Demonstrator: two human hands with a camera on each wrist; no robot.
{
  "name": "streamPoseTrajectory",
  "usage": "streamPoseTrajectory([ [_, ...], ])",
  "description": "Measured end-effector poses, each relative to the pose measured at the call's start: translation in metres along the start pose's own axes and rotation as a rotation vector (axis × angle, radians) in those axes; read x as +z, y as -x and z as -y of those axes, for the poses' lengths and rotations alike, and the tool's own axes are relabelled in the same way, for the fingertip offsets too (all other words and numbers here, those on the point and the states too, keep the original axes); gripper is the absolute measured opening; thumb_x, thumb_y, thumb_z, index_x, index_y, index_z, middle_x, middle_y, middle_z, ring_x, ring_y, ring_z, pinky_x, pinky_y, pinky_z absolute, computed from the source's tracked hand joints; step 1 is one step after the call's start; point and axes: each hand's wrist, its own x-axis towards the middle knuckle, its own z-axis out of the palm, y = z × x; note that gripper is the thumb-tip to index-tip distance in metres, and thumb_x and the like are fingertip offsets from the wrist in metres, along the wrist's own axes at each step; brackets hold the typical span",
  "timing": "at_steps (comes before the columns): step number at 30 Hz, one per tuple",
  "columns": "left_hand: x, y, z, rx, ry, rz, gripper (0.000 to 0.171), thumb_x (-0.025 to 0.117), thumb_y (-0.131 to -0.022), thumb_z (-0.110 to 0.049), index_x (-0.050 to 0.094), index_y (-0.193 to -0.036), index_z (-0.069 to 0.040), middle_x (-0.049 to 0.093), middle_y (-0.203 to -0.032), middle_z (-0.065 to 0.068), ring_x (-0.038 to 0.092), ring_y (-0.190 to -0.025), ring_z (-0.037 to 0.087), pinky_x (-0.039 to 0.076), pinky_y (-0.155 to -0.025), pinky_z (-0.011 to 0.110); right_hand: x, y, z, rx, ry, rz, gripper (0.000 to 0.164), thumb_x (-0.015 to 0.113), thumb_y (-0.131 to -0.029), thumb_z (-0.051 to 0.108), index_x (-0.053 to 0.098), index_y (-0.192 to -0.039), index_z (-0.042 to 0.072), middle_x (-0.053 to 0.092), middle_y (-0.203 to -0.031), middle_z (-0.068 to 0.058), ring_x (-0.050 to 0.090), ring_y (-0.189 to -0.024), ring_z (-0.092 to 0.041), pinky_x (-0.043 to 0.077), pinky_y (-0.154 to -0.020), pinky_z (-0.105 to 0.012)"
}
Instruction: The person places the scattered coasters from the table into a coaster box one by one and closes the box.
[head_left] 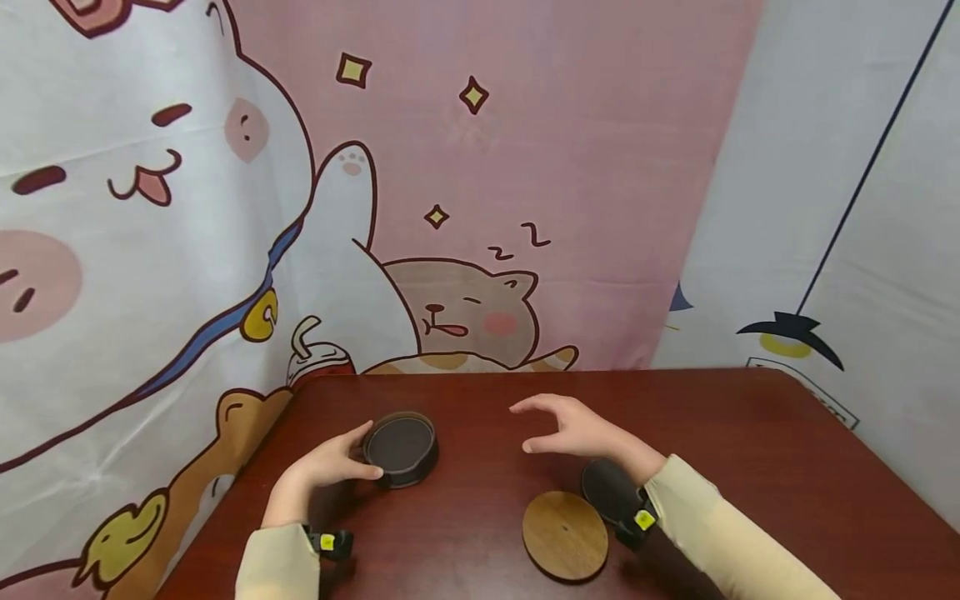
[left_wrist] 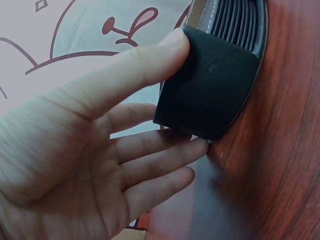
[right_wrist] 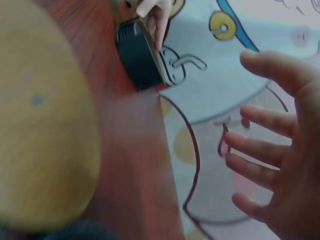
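A round black coaster holder (head_left: 402, 443) stands toward the left of the table. Ridged edges of several stacked dark coasters (left_wrist: 235, 22) show through a gap in its side in the left wrist view. My left hand (head_left: 327, 463) grips the holder's left side, thumb on one side and fingers on the other. Over the table to the right, my right hand (head_left: 576, 430) holds nothing, its fingers spread and slightly bent. Below that forearm lie a round wooden coaster (head_left: 565, 536) and a black round coaster (head_left: 604, 490), partly hidden by the wrist.
The reddish-brown table (head_left: 465, 517) ends at a cartoon-printed cloth (head_left: 600, 167) behind it and along the left side. Each wrist wears a black strap with a small camera.
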Motion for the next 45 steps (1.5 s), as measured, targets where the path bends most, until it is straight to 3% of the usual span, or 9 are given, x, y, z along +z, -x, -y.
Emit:
streamPoseTrajectory([
  [8,0.002,0.0,-0.001,0.02,0.021,0.012,0.097,0.081,-0.078,-0.021,0.022,-0.149,0.01,0.042,-0.141,0.033,0.05,-0.122,0.043,0.042,-0.098,0.054,-0.021,0.071,-0.034,0.05,-0.123,0.077,0.07,0.081,-0.078,0.027,0.05,-0.141,0.015,0.048,-0.142,-0.003,0.041,-0.132,-0.03,0.035,-0.097,-0.064],
  [15,0.002,0.002,-0.001,0.01,0.015,0.0,0.096,0.081,-0.078,-0.02,0.023,-0.149,0.009,0.044,-0.139,0.034,0.051,-0.121,0.043,0.042,-0.097,0.054,-0.031,0.106,-0.056,0.123,-0.192,0.18,0.082,0.083,-0.077,0.019,0.041,-0.147,0.008,0.042,-0.146,-0.01,0.04,-0.13,-0.032,0.042,-0.095,-0.047],
  [18,0.001,0.003,-0.001,0.011,0.021,0.002,0.096,0.081,-0.078,-0.019,0.023,-0.149,0.01,0.043,-0.138,0.034,0.051,-0.122,0.044,0.042,-0.097,0.055,-0.029,0.113,-0.06,0.148,-0.213,0.214,0.085,0.083,-0.077,0.02,0.038,-0.147,0.006,0.037,-0.148,-0.018,0.038,-0.127,-0.041,0.044,-0.09,-0.041],
  [21,0.002,0.003,-0.001,0.009,0.03,0.007,0.096,0.081,-0.078,-0.02,0.022,-0.149,0.009,0.044,-0.138,0.034,0.051,-0.121,0.044,0.042,-0.097,0.054,-0.026,0.118,-0.062,0.173,-0.19,0.242,0.087,0.084,-0.075,0.023,0.039,-0.148,0.007,0.03,-0.15,-0.025,0.032,-0.129,-0.047,0.043,-0.087,-0.044],
  [26,0.003,0.004,-0.002,0.015,0.05,0.01,0.096,0.08,-0.079,-0.019,0.021,-0.149,0.01,0.045,-0.137,0.035,0.052,-0.12,0.043,0.043,-0.096,0.054,-0.022,0.121,-0.062,0.188,-0.071,0.246,0.092,0.085,-0.07,0.034,0.041,-0.148,0.015,0.026,-0.151,-0.027,0.028,-0.132,-0.052,0.033,-0.089,-0.066],
  [30,0.003,0.003,-0.002,0.022,0.067,0.016,0.096,0.08,-0.08,-0.018,0.02,-0.149,0.011,0.045,-0.136,0.035,0.053,-0.119,0.043,0.044,-0.096,0.053,-0.019,0.122,-0.058,0.191,0.006,0.235,0.095,0.086,-0.067,0.042,0.042,-0.147,0.016,0.025,-0.151,-0.028,0.027,-0.132,-0.054,0.023,-0.089,-0.077],
  [37,0.002,0.002,0.0,0.029,0.063,0.012,0.096,0.08,-0.08,-0.018,0.02,-0.148,0.012,0.045,-0.136,0.036,0.053,-0.119,0.043,0.044,-0.095,0.053,-0.014,0.119,-0.055,0.208,0.122,0.201,0.089,0.087,-0.063,0.041,0.051,-0.142,0.021,0.031,-0.15,-0.023,0.034,-0.129,-0.047,0.027,-0.089,-0.07],
  [45,0.004,0.003,0.0,0.018,0.04,-0.006,0.096,0.08,-0.079,-0.018,0.021,-0.148,0.012,0.046,-0.136,0.035,0.054,-0.118,0.043,0.044,-0.096,0.054,-0.011,0.117,-0.057,0.229,0.166,0.185,0.086,0.087,-0.061,0.042,0.055,-0.138,0.022,0.038,-0.147,-0.019,0.041,-0.124,-0.042,0.033,-0.088,-0.063],
])
